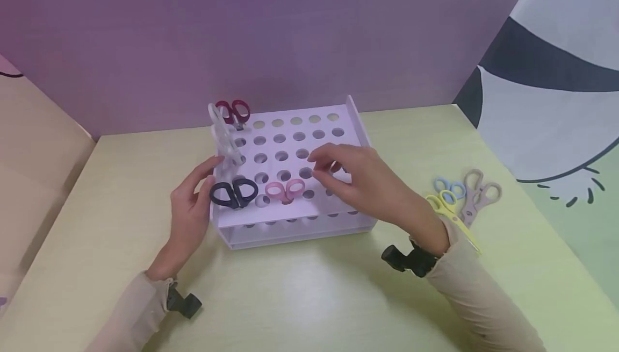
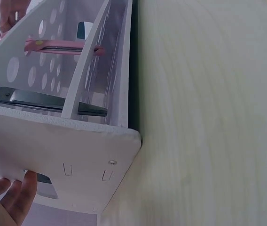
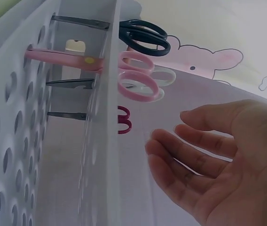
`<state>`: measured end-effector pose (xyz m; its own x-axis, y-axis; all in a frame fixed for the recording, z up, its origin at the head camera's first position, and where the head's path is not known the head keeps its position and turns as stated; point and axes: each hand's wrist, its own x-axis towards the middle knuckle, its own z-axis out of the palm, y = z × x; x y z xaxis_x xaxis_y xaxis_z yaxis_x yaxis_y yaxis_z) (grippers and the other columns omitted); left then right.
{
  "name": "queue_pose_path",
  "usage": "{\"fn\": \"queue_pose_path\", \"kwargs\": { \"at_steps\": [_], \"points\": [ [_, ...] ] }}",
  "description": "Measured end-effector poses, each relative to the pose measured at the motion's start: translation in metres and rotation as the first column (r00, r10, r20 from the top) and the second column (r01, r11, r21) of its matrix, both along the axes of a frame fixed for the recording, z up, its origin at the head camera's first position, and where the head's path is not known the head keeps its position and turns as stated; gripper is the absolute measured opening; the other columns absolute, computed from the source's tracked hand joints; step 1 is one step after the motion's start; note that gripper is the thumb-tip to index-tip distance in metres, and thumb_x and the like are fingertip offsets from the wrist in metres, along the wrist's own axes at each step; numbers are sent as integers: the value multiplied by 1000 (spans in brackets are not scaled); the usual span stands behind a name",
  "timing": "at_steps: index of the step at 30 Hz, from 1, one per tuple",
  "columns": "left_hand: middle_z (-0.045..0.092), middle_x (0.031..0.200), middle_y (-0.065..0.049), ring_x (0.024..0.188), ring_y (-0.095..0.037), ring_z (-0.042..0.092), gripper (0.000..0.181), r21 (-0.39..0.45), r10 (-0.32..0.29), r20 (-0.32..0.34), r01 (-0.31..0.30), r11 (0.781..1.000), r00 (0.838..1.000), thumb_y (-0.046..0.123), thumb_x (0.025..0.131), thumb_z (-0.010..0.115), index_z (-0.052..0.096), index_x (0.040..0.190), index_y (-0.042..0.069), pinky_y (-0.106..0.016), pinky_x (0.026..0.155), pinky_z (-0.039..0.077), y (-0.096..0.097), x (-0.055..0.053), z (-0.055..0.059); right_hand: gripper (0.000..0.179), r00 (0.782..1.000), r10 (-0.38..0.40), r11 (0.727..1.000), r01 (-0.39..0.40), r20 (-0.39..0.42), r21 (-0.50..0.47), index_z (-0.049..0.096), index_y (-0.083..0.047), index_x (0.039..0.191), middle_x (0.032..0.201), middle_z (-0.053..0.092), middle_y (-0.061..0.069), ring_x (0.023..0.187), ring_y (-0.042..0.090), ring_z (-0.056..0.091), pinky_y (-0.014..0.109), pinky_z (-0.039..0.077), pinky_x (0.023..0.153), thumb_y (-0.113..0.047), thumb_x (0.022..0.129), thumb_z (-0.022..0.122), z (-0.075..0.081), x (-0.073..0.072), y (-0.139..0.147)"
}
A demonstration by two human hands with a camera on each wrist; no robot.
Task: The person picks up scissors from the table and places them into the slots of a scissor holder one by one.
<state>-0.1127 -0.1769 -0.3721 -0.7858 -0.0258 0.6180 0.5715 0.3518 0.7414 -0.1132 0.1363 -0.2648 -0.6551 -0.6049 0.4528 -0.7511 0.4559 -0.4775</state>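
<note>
A white rack [image 1: 295, 211] with rows of round holes stands on the table. My left hand [image 1: 189, 207] touches its left side panel, with fingertips beside a cutout in the left wrist view. My right hand [image 1: 360, 177] hovers over the rack's right half, fingers loosely bent and holding nothing. Scissors stand blades-down in the holes: black scissors [image 1: 234, 193] front left, pink scissors [image 1: 285, 189] to their right, clear-white scissors [image 1: 224, 134] along the left side, and dark red scissors [image 1: 234, 112] at the back left corner. Their blades show below the top panel in the right wrist view.
Right of the rack, blue scissors [image 1: 451, 188], yellow scissors [image 1: 447, 208] and greyish-mauve scissors [image 1: 476, 199] lie close together on the table [image 1: 300, 298]. A purple wall [image 1: 290, 35] rises behind the table. Each wrist wears a black camera mount.
</note>
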Motion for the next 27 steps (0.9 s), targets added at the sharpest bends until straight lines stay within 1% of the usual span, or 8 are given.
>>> {"fn": "queue_pose_path", "kwargs": {
  "at_steps": [6, 9, 13, 18, 22, 23, 25, 27],
  "points": [
    [62, 136, -5, 121, -9, 59, 35, 1, -1, 0, 1, 1000, 1000, 4, 101, 53, 62, 135, 9, -14, 85, 52, 2, 0, 1, 16, 998, -54, 998, 54, -10, 25, 69, -7, 108, 100, 70, -3, 88, 8, 65, 30, 57, 79, -9, 93, 68, -2, 12, 13],
    [62, 136, -5, 121, -9, 59, 35, 0, 4, 1, -4, 1000, 1000, 4, 102, 53, 62, 135, 9, -14, 85, 52, 2, 0, 0, 15, 995, -86, 996, 87, -42, 26, 70, -7, 107, 99, 71, -3, 87, 7, 64, 30, 57, 77, -8, 91, 69, -3, 19, 21],
    [63, 135, -8, 120, -9, 59, 34, 1, 10, -10, -10, 1000, 1000, 2, 101, 53, 62, 134, 6, -13, 86, 51, 2, -1, -1, 18, 987, -108, 994, 108, -116, -7, 71, -6, 106, 98, 72, -2, 84, 8, 64, 26, 56, 72, -3, 88, 71, -7, 26, 33],
    [64, 133, -9, 117, -8, 60, 34, 1, 23, -19, -23, 1000, 1000, 0, 100, 53, 63, 133, 5, -12, 85, 51, 2, -1, -2, 34, 973, -138, 988, 124, -187, -87, 68, -7, 115, 93, 73, -3, 78, 7, 63, 17, 49, 68, 4, 83, 72, -10, 34, 50],
    [64, 133, -7, 120, -8, 59, 35, 4, 25, -13, -25, 1000, 1000, 0, 100, 53, 63, 133, 7, -13, 87, 51, 3, 0, -2, 40, 956, -176, 977, 142, -233, -156, 66, -7, 119, 86, 73, -1, 76, 5, 63, 15, 49, 69, 7, 81, 71, -13, 37, 66],
    [63, 134, -6, 120, -9, 59, 35, 5, 25, -11, -24, 1000, 1000, 1, 100, 53, 63, 133, 7, -14, 88, 51, 3, 0, -2, 41, 953, -188, 974, 149, -239, -170, 66, -6, 119, 86, 73, 0, 77, 5, 64, 15, 50, 71, 8, 80, 71, -15, 37, 70],
    [63, 134, -6, 122, -10, 58, 35, 9, 20, -11, -20, 1000, 1000, 0, 101, 53, 63, 133, 7, -15, 92, 49, 3, -1, -2, 42, 951, -212, 968, 173, -224, -182, 66, -4, 120, 88, 73, 2, 79, 4, 64, 14, 51, 74, 9, 80, 71, -18, 38, 80],
    [63, 134, -6, 122, -10, 58, 35, 9, 17, -9, -17, 1000, 1000, 0, 101, 53, 63, 134, 7, -15, 94, 49, 4, -1, -2, 44, 947, -250, 961, 217, -202, -173, 66, -4, 121, 89, 73, 3, 81, 2, 65, 12, 52, 77, 10, 80, 71, -22, 40, 91]
  ]
}}
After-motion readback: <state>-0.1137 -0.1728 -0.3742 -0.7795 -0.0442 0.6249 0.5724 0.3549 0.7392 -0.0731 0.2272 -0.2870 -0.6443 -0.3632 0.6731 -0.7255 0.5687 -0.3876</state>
